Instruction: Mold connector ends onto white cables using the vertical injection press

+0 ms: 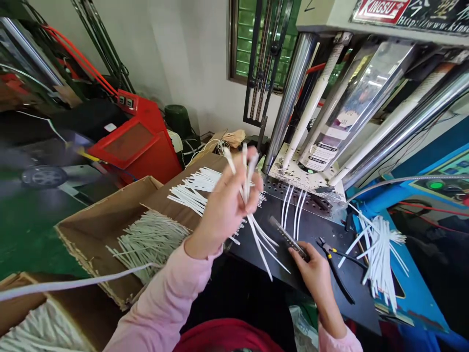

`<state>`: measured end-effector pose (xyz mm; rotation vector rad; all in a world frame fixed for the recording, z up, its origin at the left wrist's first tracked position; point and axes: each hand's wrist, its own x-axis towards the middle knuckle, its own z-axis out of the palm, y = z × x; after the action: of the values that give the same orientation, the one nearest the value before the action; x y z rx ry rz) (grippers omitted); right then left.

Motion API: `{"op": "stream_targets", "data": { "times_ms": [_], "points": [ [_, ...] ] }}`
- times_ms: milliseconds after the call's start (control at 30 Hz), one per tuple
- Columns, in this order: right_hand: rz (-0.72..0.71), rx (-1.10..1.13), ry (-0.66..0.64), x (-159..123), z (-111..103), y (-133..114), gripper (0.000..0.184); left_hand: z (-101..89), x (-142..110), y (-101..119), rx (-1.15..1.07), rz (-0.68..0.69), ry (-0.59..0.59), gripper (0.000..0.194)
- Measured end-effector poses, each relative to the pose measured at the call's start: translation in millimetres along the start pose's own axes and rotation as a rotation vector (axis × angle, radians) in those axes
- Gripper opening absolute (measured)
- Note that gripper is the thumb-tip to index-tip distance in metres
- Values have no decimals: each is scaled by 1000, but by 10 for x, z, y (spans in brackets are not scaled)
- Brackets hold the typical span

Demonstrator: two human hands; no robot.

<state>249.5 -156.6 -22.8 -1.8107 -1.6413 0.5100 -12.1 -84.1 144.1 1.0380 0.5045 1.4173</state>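
- Watching remotely, I see the left hand [232, 198] pinching several white cables [252, 226] above the black table [320, 222].
- The right hand [315, 271] grips one end of a narrow bar [289, 238].
- Black-handled pliers [340, 279] lie just beside it, between that hand and a white cable pile [381, 256].

Chrome-bright press column [291, 98]; cardboard box [78, 239], apparently rough.

Black table [252, 248], black-handled pliers [339, 274], white strips [198, 188] in a spread pile.

Pale wall [194, 63], green-paned window [247, 36].
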Motion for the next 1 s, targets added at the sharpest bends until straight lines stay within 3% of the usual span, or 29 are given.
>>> {"op": "stream_targets", "data": {
  "times_ms": [100,200,300,400,533,667,800,1000],
  "points": [
    [-118,-74,0,-57,141,-64,37,-109,270,272,341,306,18,45],
    [-301,-142,30,-52,246,-71,32,-357,426,229,802,445,-106,43],
    [-400,-185,27,-38,297,-57,29,-782,436,-74,1239,388,-307,35],
    [-382,-202,-27,-11,267,-78,26,-1246,254,-478,1478,221,-462,39],
    [-323,-117,-189,190,156,-197,23,-1594,-87,-816,1596,39,-489,51],
    [-330,-54,-258,665,205,-403,18,-1503,-108,-869,1571,0,-490,57],
    [-320,-187,-276,1156,479,-654,17,-1255,186,-1009,1629,25,-455,24],
    [-295,-319,-292,1383,781,-822,12,-1177,415,-1263,1766,19,-456,12]
  ]
}}
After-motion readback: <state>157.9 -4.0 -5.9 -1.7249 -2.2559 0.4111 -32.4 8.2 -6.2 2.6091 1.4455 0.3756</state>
